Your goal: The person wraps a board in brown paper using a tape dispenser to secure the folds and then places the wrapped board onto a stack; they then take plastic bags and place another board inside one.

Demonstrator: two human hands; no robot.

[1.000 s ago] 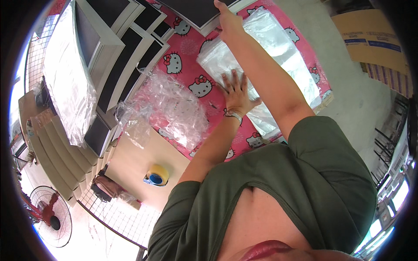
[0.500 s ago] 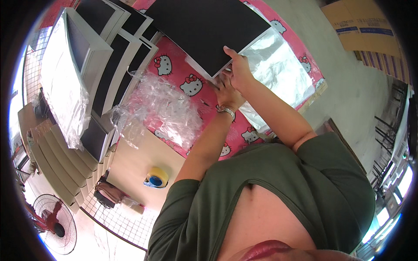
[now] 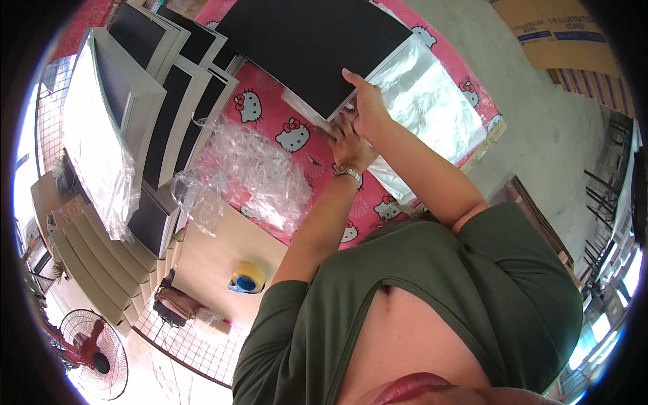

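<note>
A black board (image 3: 314,50), possibly a stack with pale edges, lies across the far part of the pink cartoon-print table cover (image 3: 266,145). My right hand (image 3: 370,111) grips its near edge by the corner, thumb on top and fingers underneath. Just below that corner, my left hand (image 3: 349,145) has its fingers spread, touching a clear plastic edge under the board; a wristwatch (image 3: 347,173) is on that wrist. Clear plastic sleeves (image 3: 435,98) lie flat to the right, partly under the board. Crumpled clear plastic strips (image 3: 260,182) are heaped left of my left forearm.
Several black boards with pale edges (image 3: 172,118) are stacked at the left, one in clear wrap (image 3: 98,148). A yellow tape roll (image 3: 248,277) rests on a beige surface. Beyond are cardboard (image 3: 94,250), a fan (image 3: 94,354) and a carton (image 3: 553,34) at the far right.
The view has shifted slightly. Both hands keep nearly the same hold and place at the black board's near corner.
</note>
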